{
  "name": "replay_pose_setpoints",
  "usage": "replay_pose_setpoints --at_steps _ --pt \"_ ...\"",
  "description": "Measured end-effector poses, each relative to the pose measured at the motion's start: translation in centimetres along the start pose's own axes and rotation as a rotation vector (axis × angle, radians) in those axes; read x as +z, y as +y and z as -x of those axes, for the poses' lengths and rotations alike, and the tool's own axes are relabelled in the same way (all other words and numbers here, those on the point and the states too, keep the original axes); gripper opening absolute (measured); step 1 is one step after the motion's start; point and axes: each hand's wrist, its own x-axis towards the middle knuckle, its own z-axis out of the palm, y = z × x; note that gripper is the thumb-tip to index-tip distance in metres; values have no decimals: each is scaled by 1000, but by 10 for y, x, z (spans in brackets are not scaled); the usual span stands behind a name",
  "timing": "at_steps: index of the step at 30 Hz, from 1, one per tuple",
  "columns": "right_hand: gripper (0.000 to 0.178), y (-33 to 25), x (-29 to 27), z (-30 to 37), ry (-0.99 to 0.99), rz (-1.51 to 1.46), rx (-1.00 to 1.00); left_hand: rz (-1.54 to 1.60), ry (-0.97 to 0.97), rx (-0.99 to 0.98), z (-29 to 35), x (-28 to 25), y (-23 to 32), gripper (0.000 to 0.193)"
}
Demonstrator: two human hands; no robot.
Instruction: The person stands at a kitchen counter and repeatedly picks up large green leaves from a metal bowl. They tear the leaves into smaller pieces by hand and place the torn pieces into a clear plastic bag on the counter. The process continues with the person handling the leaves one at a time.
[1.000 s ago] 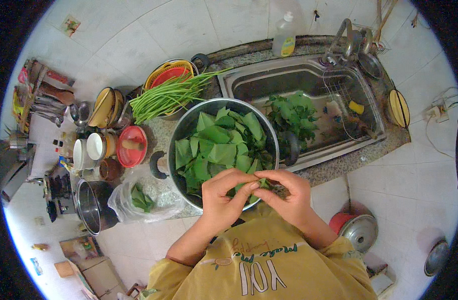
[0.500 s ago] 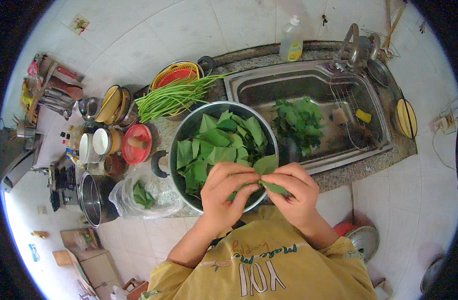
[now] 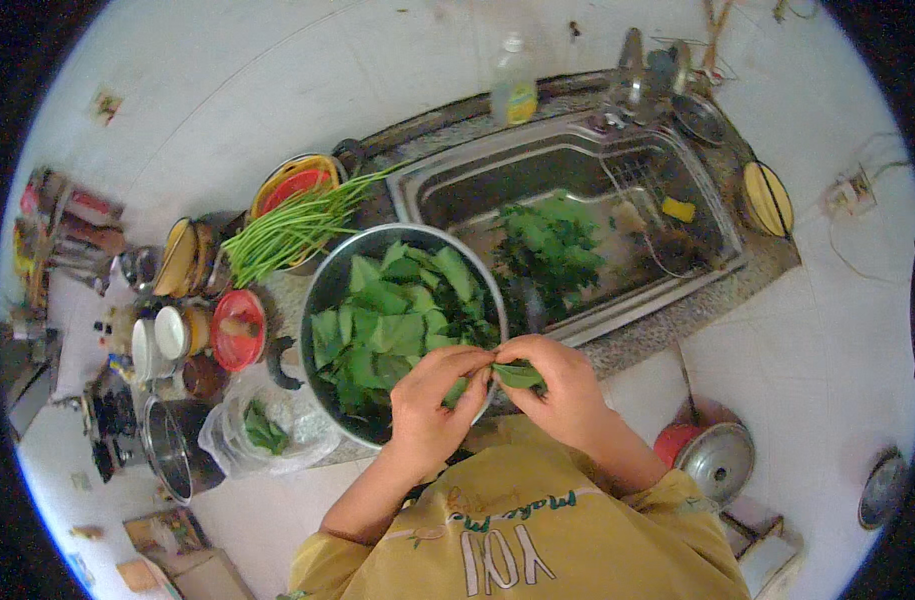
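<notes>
Over the near right rim of a large metal pot (image 3: 496,290), my two hands meet fingertip to fingertip. My left hand (image 3: 435,395) pinches a leafy green sprig, with part of a leaf showing under its fingers. Curled around a green leaf (image 3: 519,376) of that sprig is my right hand (image 3: 559,388), its thumb and fingers closed. The exact point of each pinch is hidden by the fingertips. Many loose broad green leaves (image 3: 392,315) fill the pot.
Right of the pot, a steel sink (image 3: 407,190) holds a heap of leafy greens (image 3: 552,250), a wire rack and a yellow sponge (image 3: 678,209). Long green stalks (image 3: 292,230) lie behind left. A plastic bag (image 3: 307,440) with leaves (image 3: 264,428) sits left, near a red dish (image 3: 239,345).
The view has shifted, so the counter sits further left and tilted. My hands have drawn closer together, and the leaf that stood up between the fingertips no longer shows there.
</notes>
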Motion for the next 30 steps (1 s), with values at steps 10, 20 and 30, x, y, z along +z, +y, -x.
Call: replay_pose_setpoints --at_steps 10,20,30 --pt "29 25 -12 27 118 14 -88 218 -364 -161 -8 21 -3 9" --pt "21 29 -9 45 389 -494 -129 1079 -682 -580 -23 33 -5 11" --pt "9 23 -24 32 698 -1062 271 1177 -401 -509 -37 38 7 18"
